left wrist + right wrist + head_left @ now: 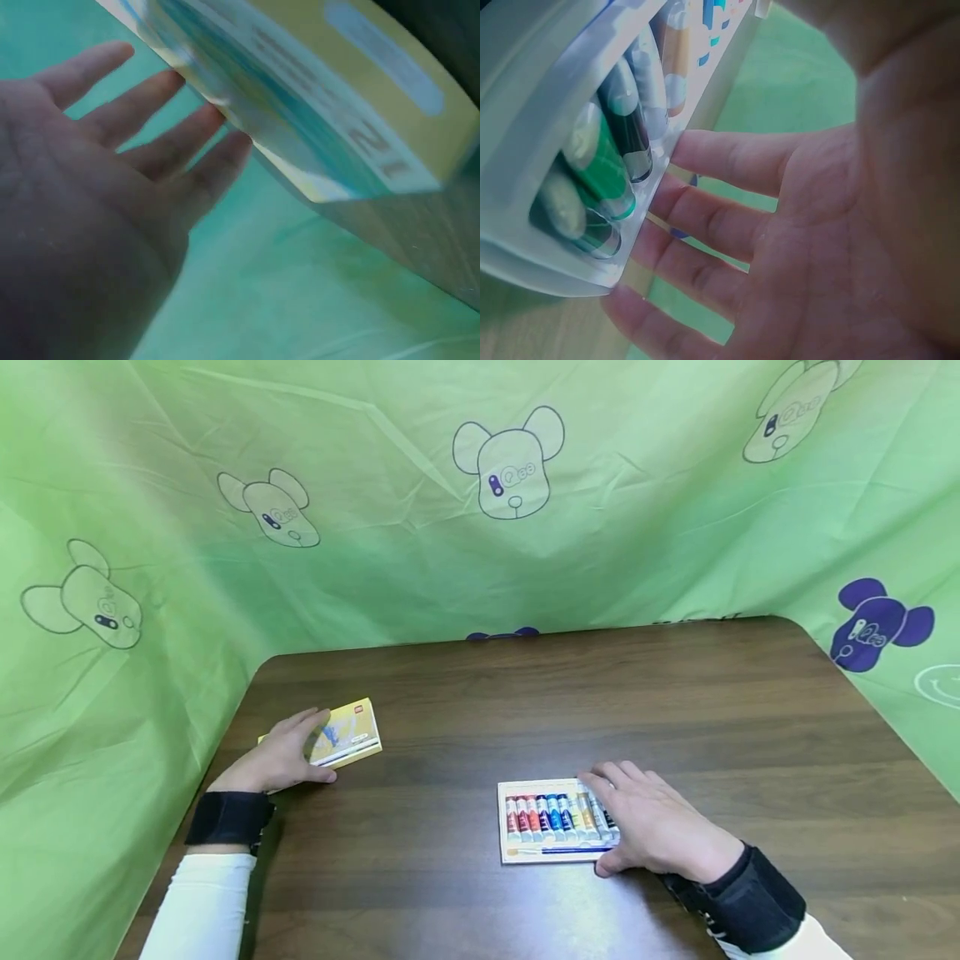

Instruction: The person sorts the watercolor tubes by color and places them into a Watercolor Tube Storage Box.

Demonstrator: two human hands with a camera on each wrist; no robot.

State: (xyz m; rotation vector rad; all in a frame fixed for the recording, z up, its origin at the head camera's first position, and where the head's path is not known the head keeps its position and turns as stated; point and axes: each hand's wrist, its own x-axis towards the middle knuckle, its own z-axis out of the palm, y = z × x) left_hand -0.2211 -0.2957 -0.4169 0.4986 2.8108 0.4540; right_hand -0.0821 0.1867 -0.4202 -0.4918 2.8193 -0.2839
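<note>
At the table's left, my left hand (pixel 281 758) holds a yellow printed box (pixel 354 731) with a small red logo, thumb on its near edge. The left wrist view shows the fingertips against an edge of this box (pixel 300 90); the thumb is out of sight there. My right hand (pixel 652 822) spans the right end of a white paint set (pixel 503 827), thumb at the near side and fingers at the far side. Inside lie several coloured paint tubes (pixel 553 814) and a thin blue-handled brush (pixel 570 851). Green and black tubes (pixel 600 161) show up close in the right wrist view.
Both things are on a dark brown wooden table (pixel 435 710) with rounded far corners. Behind and beside it hangs a green cloth (pixel 390 560) printed with mouse-eared heads. The two boxes stand apart, with table surface between them.
</note>
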